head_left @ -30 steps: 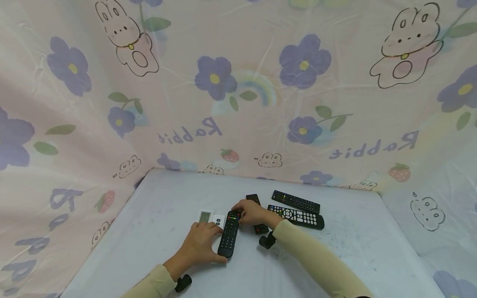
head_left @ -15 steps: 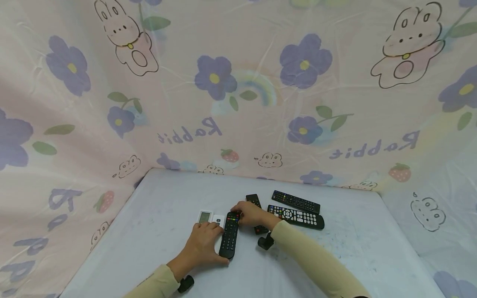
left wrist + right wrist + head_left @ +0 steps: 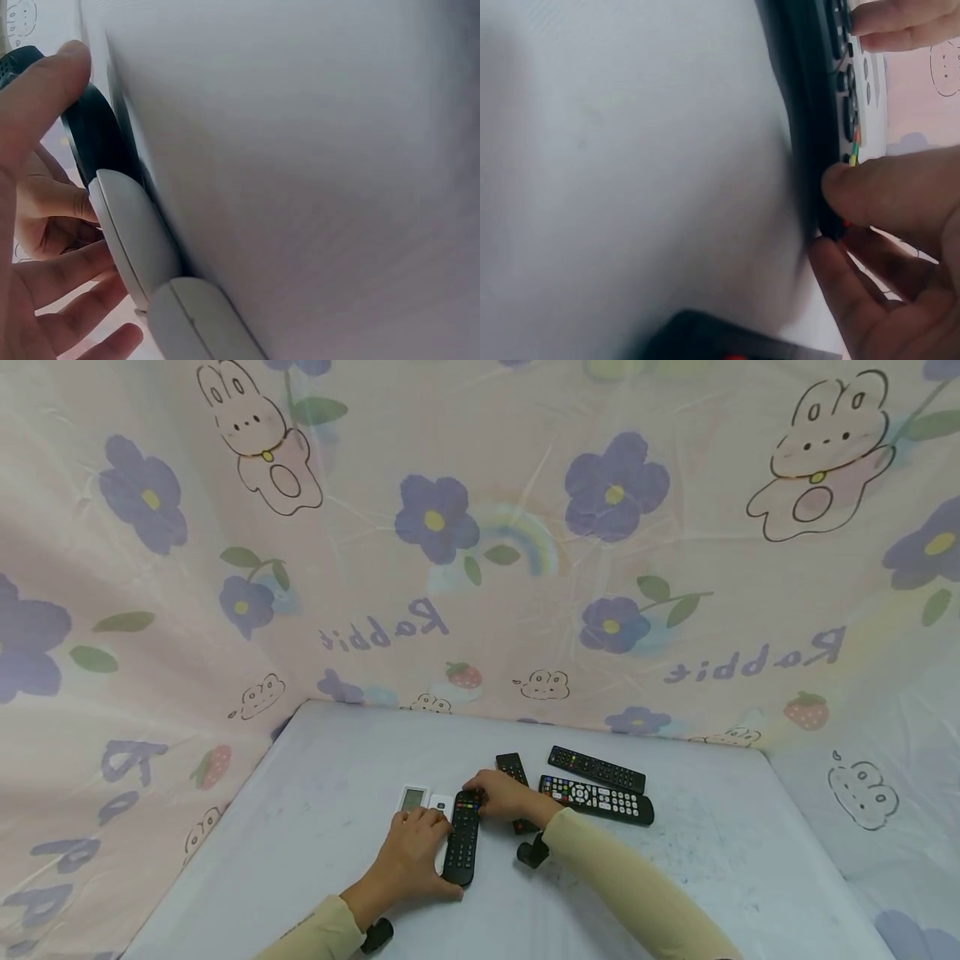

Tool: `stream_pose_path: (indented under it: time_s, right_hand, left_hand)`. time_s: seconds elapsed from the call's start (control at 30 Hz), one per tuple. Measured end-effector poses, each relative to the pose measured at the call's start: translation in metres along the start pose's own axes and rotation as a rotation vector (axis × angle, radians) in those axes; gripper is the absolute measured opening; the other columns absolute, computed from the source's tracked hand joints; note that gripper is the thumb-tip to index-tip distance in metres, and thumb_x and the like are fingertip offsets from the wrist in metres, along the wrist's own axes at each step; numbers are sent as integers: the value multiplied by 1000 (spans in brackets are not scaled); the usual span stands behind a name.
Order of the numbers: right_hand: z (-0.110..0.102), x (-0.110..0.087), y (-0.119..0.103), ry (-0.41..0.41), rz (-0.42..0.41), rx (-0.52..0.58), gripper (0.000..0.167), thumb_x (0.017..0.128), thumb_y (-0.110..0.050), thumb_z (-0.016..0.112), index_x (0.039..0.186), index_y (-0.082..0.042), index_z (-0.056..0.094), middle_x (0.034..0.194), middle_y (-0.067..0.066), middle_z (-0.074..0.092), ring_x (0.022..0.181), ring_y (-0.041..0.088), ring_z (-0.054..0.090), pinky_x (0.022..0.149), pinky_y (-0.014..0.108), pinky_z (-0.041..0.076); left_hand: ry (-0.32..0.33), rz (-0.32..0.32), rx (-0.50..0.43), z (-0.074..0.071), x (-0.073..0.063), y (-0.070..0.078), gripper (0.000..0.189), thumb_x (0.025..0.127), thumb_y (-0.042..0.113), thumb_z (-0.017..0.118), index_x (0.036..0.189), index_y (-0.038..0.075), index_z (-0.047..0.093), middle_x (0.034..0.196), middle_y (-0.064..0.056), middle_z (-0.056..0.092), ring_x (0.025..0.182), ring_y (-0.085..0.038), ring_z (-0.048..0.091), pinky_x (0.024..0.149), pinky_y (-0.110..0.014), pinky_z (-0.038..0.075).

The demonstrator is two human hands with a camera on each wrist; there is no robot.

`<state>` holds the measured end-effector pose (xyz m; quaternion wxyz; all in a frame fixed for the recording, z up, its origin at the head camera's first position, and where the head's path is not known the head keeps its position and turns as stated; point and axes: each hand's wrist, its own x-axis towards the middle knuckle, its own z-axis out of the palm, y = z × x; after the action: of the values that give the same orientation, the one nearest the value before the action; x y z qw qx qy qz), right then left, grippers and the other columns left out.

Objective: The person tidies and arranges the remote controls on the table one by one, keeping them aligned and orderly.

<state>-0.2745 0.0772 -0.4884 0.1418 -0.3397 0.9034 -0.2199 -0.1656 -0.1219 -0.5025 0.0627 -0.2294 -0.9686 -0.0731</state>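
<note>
A black remote control [image 3: 462,843] lies lengthwise on the white table between both hands. My right hand [image 3: 504,797] pinches its far end, thumb on one side and fingertips at the tip, as the right wrist view shows. Spread over two white remote controls is my left hand [image 3: 408,858]; its thumb [image 3: 56,86] lies at the black remote's near end, fingers extended. The white remote with a grey screen [image 3: 412,798] is on the left. Beside it, the second white remote [image 3: 441,804] lies along the black one. The left hand covers much of both.
Right of the row, a smaller black remote [image 3: 512,766] lies partly under the right hand. Farther right are a black remote with white buttons [image 3: 600,799] and a slim black remote [image 3: 596,768]. A patterned curtain [image 3: 510,568] rises behind the table [image 3: 337,752].
The black remote has slid slightly toward the near side and turned a little straighter, the right hand moving with its far end. My left hand has shifted slightly right.
</note>
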Motion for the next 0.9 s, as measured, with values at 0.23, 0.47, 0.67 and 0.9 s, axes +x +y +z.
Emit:
stream_pose_path:
  time_s: [0.23, 0.47, 0.67, 0.9]
  right_hand:
    - [1, -4, 2, 29, 23, 50, 47, 80, -2, 72, 125, -7, 61, 115, 9, 61, 98, 19, 59, 85, 32, 51]
    - [-9, -18, 1, 157, 51, 111, 38, 85, -14, 71, 122, -10, 63, 118, 9, 63, 104, 24, 62, 85, 36, 53]
    - [-21, -36, -3, 310, 99, 108, 37, 83, -21, 74, 116, -6, 66, 110, 13, 66, 87, 26, 61, 71, 34, 50]
    - [-20, -65, -1, 407, 205, 144, 43, 80, -30, 78, 115, -9, 66, 111, 10, 67, 93, 26, 64, 76, 37, 53]
  left_hand:
    - [0, 2, 0, -1, 2, 1, 94, 48, 83, 72, 115, 17, 65, 115, 0, 61, 108, -22, 52, 86, -46, 40]
    - [58, -2, -59, -4, 13, 1, 81, 59, 81, 66, 112, 20, 68, 110, 2, 63, 102, -19, 55, 80, -43, 41]
    - [67, 16, -181, -25, 41, -4, 65, 73, 67, 67, 116, 17, 66, 112, 1, 64, 102, -21, 57, 83, -45, 47]
    - [-63, 8, -483, -35, 84, -16, 64, 80, 53, 70, 134, 22, 54, 128, -3, 58, 117, -23, 54, 94, -46, 48]
